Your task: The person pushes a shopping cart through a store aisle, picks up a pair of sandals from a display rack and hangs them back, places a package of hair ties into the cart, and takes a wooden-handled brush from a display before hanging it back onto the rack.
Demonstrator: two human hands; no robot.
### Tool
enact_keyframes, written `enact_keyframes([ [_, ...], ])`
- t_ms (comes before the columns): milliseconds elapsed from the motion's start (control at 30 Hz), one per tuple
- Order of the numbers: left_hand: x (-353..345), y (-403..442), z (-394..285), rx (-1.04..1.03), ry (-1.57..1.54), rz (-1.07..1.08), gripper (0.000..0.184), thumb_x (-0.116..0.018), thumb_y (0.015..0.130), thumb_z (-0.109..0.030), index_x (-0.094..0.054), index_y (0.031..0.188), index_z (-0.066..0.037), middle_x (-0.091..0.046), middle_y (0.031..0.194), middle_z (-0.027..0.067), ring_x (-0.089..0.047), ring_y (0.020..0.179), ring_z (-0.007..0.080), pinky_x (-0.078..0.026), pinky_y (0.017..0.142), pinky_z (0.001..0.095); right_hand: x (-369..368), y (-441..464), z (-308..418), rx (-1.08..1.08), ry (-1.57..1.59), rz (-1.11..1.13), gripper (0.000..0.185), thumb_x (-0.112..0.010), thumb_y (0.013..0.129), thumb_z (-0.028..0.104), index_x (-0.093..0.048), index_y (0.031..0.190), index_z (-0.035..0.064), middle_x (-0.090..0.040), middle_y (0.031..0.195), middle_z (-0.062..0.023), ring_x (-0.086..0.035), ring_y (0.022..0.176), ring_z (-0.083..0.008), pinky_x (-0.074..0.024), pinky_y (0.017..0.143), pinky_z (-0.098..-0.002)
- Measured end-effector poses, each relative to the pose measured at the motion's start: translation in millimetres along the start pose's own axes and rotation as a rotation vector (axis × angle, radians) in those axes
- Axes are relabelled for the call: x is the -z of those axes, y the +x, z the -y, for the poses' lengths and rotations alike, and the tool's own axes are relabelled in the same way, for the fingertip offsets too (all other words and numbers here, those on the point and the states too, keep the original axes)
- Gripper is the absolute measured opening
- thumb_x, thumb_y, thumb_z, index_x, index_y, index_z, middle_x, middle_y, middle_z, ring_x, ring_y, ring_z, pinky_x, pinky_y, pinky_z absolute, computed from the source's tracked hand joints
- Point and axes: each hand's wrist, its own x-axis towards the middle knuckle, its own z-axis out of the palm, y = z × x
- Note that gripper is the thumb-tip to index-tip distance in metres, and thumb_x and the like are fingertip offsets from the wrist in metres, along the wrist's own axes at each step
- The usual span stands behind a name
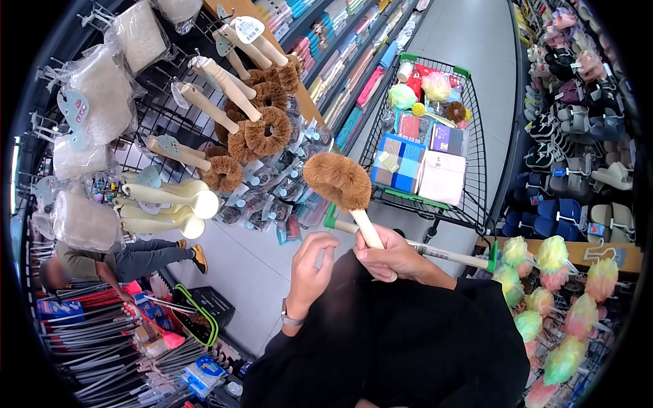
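A brush with a round brown bristle head and a pale wooden handle is held up in front of my body. My right hand is wrapped round its handle, with the bristle head tilted up and to the left. Just left of the handle, my left hand is raised with its fingers curled, apart from the brush, with nothing visible in it. Similar brown brushes hang on the rack at the upper left.
A shopping cart with goods stands ahead, its handle bar near my right hand. Shelves of slippers line the right side, above colourful bath puffs. At the lower left, a person reaches beside a black basket.
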Motion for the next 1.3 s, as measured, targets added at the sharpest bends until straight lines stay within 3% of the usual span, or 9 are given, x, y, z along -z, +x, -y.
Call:
enact_keyframes([
  [67,1,0,0,-0.002,0.0,0.001,0.012,-0.06,0.086,0.008,-0.063,0.096,0.002,-0.064,0.096,0.0142,-0.065,0.086,0.0302,-0.051,0.077,0.0347,-4,0,3,0.003,-0.065,-0.014,0.016,-0.062,0.096,0.009,-0.047,0.099,0.006,-0.046,0.063,0.0017,-0.042,0.041,-0.0055,-0.0359,0.037,-0.0219],
  [300,2,1,0,-0.001,-0.001,0.002,0.012,-0.06,0.086,0.008,-0.064,0.096,0.001,-0.064,0.096,0.0141,-0.065,0.085,0.03,-0.052,0.076,0.0346,-5,3,3,-0.017,-0.069,-0.023,0.018,-0.063,0.095,0.005,-0.046,0.099,0.0073,-0.047,0.068,0.0,-0.04,0.042,-0.0057,-0.0351,0.037,-0.0229],
  [600,6,1,-14,-0.036,-0.097,0.019,0.014,-0.065,0.085,0.007,-0.065,0.097,0.002,-0.066,0.097,0.0145,-0.066,0.086,0.0282,-0.052,0.077,0.0342,-3,5,-1,-0.007,-0.093,-0.028,0.019,-0.065,0.095,0.011,-0.047,0.1,0.0062,-0.046,0.062,0.0014,-0.043,0.041,-0.0062,-0.035,0.037,-0.0225],
  [767,0,1,-23,-0.022,-0.18,0.05,0.018,-0.069,0.085,0.005,-0.067,0.102,0.001,-0.066,0.097,0.0137,-0.066,0.086,0.0258,-0.052,0.077,0.0324,-3,5,-3,0.002,-0.309,-0.099,0.026,-0.066,0.095,0.015,-0.046,0.107,0.0042,-0.05,0.064,0.0004,-0.045,0.041,-0.007,-0.0339,0.036,-0.0222],
  [900,0,-2,-18,0.012,-0.243,0.142,0.016,-0.065,0.088,0.007,-0.065,0.104,0.004,-0.065,0.099,0.0134,-0.064,0.091,0.0222,-0.05,0.083,0.0328,-5,3,1,-0.044,-0.423,-0.139,0.031,-0.069,0.094,0.018,-0.046,0.11,0.0045,-0.052,0.068,-0.0002,-0.047,0.042,-0.0065,-0.0335,0.036,-0.0214],
  [1000,3,-4,-16,0.046,-0.352,0.213,0.016,-0.064,0.09,0.007,-0.063,0.106,0.005,-0.063,0.1,0.0124,-0.064,0.091,0.0205,-0.051,0.082,0.0316,-6,2,4,-0.075,-0.462,-0.11,0.035,-0.071,0.092,0.021,-0.045,0.111,0.0051,-0.055,0.073,-0.0016,-0.047,0.043,-0.006,-0.0337,0.037,-0.0206],
  [1067,5,-6,-17,0.272,-0.712,0.273,0.016,-0.062,0.093,0.005,-0.059,0.109,0.005,-0.061,0.1,0.0112,-0.064,0.09,0.0177,-0.052,0.081,0.0299,-6,3,6,-0.107,-0.473,-0.082,0.039,-0.072,0.092,0.023,-0.044,0.113,0.0047,-0.058,0.076,-0.0026,-0.047,0.044,-0.0057,-0.0341,0.037,-0.0202],
  [1300,7,-11,-7,0.375,-0.891,0.373,0.016,-0.058,0.097,0.002,-0.053,0.113,0.002,-0.059,0.102,0.0074,-0.062,0.089,0.0142,-0.052,0.08,0.0285,-5,4,8,-0.144,-0.497,-0.039,0.046,-0.075,0.09,0.027,-0.043,0.114,0.0045,-0.059,0.078,-0.0031,-0.047,0.044,-0.0052,-0.0341,0.037,-0.0196],
])
